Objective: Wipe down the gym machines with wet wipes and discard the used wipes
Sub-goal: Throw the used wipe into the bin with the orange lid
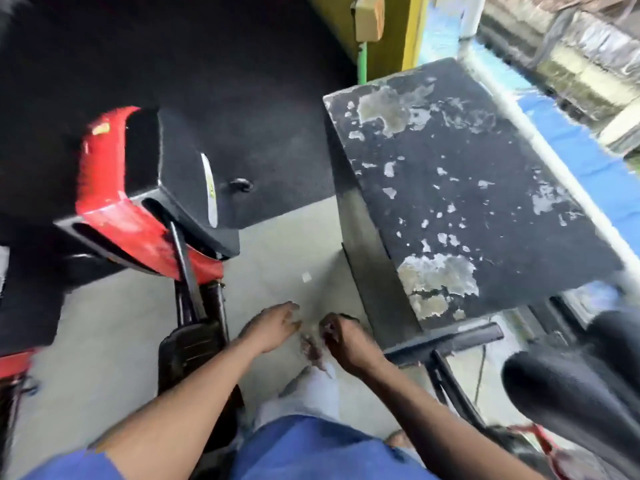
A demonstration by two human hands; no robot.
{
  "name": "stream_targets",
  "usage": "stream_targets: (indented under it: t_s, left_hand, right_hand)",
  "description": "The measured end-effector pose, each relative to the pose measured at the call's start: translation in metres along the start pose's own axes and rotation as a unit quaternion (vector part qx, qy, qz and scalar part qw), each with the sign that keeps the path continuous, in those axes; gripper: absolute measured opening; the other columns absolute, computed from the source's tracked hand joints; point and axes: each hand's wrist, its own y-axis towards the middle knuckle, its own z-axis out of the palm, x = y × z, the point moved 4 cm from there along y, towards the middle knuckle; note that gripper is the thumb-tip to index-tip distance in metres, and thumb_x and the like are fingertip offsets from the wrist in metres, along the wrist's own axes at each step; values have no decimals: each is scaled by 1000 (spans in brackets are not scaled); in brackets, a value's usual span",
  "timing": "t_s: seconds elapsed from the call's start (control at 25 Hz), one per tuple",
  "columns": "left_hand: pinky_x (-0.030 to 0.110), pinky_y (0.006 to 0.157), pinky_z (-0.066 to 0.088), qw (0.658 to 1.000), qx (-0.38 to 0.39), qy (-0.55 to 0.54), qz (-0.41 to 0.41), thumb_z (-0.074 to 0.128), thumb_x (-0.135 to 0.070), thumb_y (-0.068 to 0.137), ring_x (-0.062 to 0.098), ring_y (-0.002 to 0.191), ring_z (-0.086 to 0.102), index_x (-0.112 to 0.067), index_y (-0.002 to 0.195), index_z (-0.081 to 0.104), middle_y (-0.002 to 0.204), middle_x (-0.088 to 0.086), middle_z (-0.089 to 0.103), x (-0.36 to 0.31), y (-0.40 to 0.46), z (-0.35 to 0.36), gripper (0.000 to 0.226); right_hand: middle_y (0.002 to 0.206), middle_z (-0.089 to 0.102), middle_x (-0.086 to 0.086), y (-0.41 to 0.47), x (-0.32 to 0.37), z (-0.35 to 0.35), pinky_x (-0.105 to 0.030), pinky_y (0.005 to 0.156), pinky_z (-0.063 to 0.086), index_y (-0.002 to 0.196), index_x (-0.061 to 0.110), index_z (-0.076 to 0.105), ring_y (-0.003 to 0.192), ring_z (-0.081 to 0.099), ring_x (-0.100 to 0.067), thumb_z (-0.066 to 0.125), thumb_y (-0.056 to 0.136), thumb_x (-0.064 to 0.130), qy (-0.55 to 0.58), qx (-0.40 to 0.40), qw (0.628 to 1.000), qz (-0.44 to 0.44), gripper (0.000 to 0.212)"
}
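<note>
Left grip (273, 327) loose, fingers relaxed and slightly spread, holding nothing, held over the floor (104, 341) low in the middle of view. Just right of it, right grip (341, 337) curled tight round a wipe (311, 346), crumpled and dirty, hanging blurred between the two hands and nearer the right one. Cannot tell whether the left fingertips touch the wipe.

Far left: red machine (114, 202) with a black housing and black post running down to a footplate (190, 348) just beside the left forearm. Dark mat (242, 98) covering the floor behind it, bare grey floor nearer, with a small white scrap (306, 277) lying on it ahead of the hands.

Right of the hands: black pad (467, 188), flat, its covering peeled away in many pale patches, largest at the near and far corners. Below it, a black bar (446, 341) close to the right wrist. Far right: two black rollers (571, 393), blurred. Blue shirt (311, 448) at the bottom edge.
</note>
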Motion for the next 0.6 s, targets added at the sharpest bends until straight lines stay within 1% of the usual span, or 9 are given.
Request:
stream_targets:
  t_s: [0.12,0.2,0.24,0.32,0.36,0.4,0.48,0.56,0.6]
  left_hand:
    - [25,88,47,996,-39,-63,-44,67,-43,98,16,112,65,-29,135,61,123,-3,68,48,28,-42,40]
    - [31,93,50,993,-53,-81,-63,66,-46,97,17,111,66,-30,131,61,119,-7,69,78,52,-76,38]
    - [33,95,52,991,-59,-93,-69,67,-47,96,17,110,66,-31,130,61,117,-7,69,92,64,-95,38]
    - [34,94,52,988,-77,-113,-67,67,-47,96,16,106,68,-30,129,61,114,-8,69,106,85,-136,38]
    - [32,92,51,987,-89,-119,-62,68,-46,97,16,104,67,-29,129,62,114,-7,69,109,95,-157,37]
    - [29,88,49,985,-100,-125,-59,68,-43,97,16,103,67,-27,129,62,114,-6,69,109,105,-176,37]
    - [26,84,45,982,-120,-140,-48,69,-38,98,17,103,67,-23,129,63,114,-3,69,106,126,-213,35]
    - [27,88,48,978,-136,-152,-36,69,-38,98,17,101,68,-22,128,64,113,-4,71,106,153,-246,35]
    - [29,92,51,978,-140,-155,-27,69,-40,97,16,101,69,-23,127,64,112,-6,71,105,169,-263,35]
  right_hand:
    - [105,72,-10,63,43,11,-35,70,46,115,16,63,96,67,-34,56,95,17,25,-8,999,-21,21]
    - [94,72,-10,109,68,12,-38,66,46,111,12,61,86,66,-37,58,93,8,35,-5,999,-25,19]
    - [87,71,-9,133,79,7,-34,63,45,108,9,61,81,65,-34,58,90,2,31,-9,999,-33,20]
    - [72,63,6,179,102,-4,-14,54,36,98,5,60,68,61,-7,56,85,-7,38,-20,998,-54,18]
    - [69,58,12,201,117,-13,-10,54,33,89,8,60,66,58,1,58,85,-7,43,-25,997,-67,16]
    - [66,56,14,222,128,-20,-11,54,32,80,15,58,64,57,4,62,88,-2,46,-33,995,-79,19]
    - [65,60,10,263,147,-36,-25,58,39,70,26,54,62,56,-4,68,92,20,44,-54,994,-87,27]
    - [72,68,5,307,162,-54,-33,65,48,73,22,60,69,62,-15,67,89,36,36,-70,993,-87,23]
    - [77,70,3,330,169,-64,-34,67,50,75,18,62,73,65,-20,69,86,35,28,-77,992,-95,22]
